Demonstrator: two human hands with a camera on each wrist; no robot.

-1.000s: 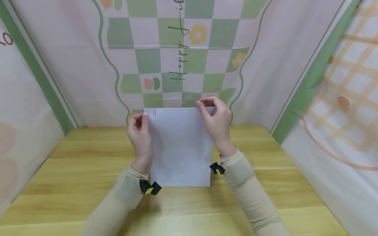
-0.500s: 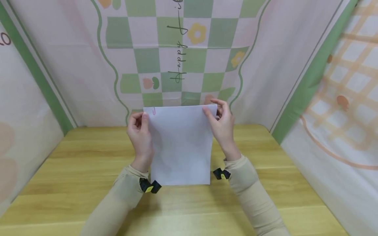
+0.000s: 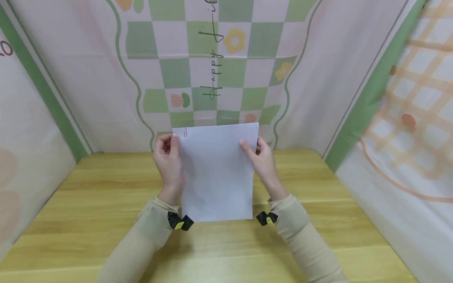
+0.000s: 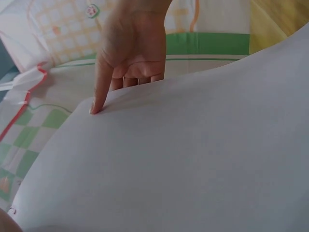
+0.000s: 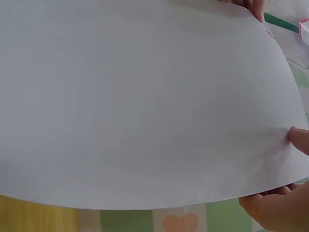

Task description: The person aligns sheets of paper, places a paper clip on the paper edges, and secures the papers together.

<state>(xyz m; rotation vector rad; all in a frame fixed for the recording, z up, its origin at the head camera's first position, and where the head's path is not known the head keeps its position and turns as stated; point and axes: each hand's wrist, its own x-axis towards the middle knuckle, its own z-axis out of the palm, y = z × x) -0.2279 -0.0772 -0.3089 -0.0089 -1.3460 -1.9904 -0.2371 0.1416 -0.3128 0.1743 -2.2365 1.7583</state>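
Note:
A white sheet of paper (image 3: 217,177), possibly more than one, is held up over the table between both hands. Near its top left corner a pink paper clip (image 3: 185,132) sits on the top edge. My left hand (image 3: 168,167) pinches the left edge just below that corner, thumb in front and fingers behind. On the other side my right hand (image 3: 264,165) pinches the right edge below the top corner, its thumb on the front face. In the right wrist view the paper (image 5: 145,106) fills most of the picture.
The wooden table (image 3: 99,204) spreads out under the paper. Behind it hangs a cloth (image 3: 173,72) with green checks and lettering. More printed cloth (image 3: 407,129) stands along the right side, and a pale cloth (image 3: 32,149) along the left.
My right hand has moved from the top edge, round the corner, down to the right edge. The paper's right top corner now shows and stands slightly higher. The left hand keeps its grip.

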